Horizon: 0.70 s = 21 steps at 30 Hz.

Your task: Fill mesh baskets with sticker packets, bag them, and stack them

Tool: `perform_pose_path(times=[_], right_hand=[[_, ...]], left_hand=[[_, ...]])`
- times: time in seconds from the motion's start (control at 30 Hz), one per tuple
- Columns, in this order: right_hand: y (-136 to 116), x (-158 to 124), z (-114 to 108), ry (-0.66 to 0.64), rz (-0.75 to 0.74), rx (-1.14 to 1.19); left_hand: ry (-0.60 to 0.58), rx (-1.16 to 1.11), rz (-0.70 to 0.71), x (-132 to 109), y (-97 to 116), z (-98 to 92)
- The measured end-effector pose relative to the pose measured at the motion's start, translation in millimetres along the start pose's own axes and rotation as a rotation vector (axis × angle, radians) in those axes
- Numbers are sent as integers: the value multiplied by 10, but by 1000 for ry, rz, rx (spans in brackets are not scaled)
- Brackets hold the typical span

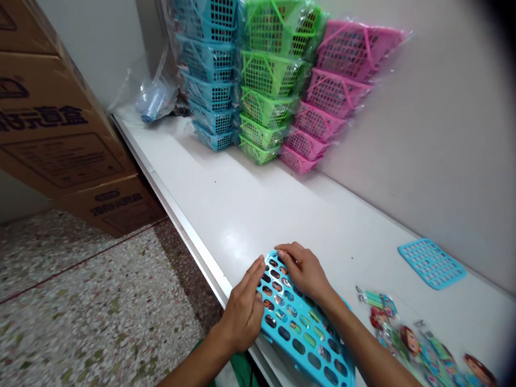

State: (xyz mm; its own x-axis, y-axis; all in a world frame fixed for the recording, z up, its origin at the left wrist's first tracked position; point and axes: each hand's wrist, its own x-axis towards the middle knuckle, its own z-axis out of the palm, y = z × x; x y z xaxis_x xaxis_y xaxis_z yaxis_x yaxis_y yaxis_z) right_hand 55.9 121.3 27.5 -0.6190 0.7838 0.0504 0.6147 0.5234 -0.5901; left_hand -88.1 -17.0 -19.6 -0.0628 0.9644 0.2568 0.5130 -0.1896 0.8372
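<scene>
A light-blue slotted lid (298, 344) lies over a blue basket at the table's near edge. Colourful pieces show through its slots, but most of the basket beneath is hidden. My left hand (244, 312) holds the left side, fingers straight and together along the rim, thumb by the slots. At the far corner, my right hand (304, 269) has its fingers curled over the lid's edge. Its forearm crosses above the lid's right side. To the right lie several small clear-wrapped packets (419, 344) with cartoon figures and green pieces.
Another blue slotted lid (431, 263) lies by the wall. Stacks of wrapped blue baskets (213, 97), green baskets (268, 75) and pink baskets (334, 94) stand at the back of the white table (226, 199). Cardboard boxes (60, 123) and a plastic bag (155, 99) are left.
</scene>
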Motion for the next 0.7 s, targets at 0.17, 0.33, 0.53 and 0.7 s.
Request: perform_pose_path(times=[0.17, 0.33, 0.53, 0.7], right_hand=[[21, -59, 37, 26, -85, 41], [9, -70, 56, 72, -58, 64], [-17, -65, 32, 57, 62, 15], [8, -86, 40, 35, 156, 122]], left_hand=[[-41, -14, -13, 0, 46, -43], [-128, 36, -18, 6, 101, -99], [-271, 192, 13, 22, 100, -203], [-329, 244, 28, 45, 111, -246]])
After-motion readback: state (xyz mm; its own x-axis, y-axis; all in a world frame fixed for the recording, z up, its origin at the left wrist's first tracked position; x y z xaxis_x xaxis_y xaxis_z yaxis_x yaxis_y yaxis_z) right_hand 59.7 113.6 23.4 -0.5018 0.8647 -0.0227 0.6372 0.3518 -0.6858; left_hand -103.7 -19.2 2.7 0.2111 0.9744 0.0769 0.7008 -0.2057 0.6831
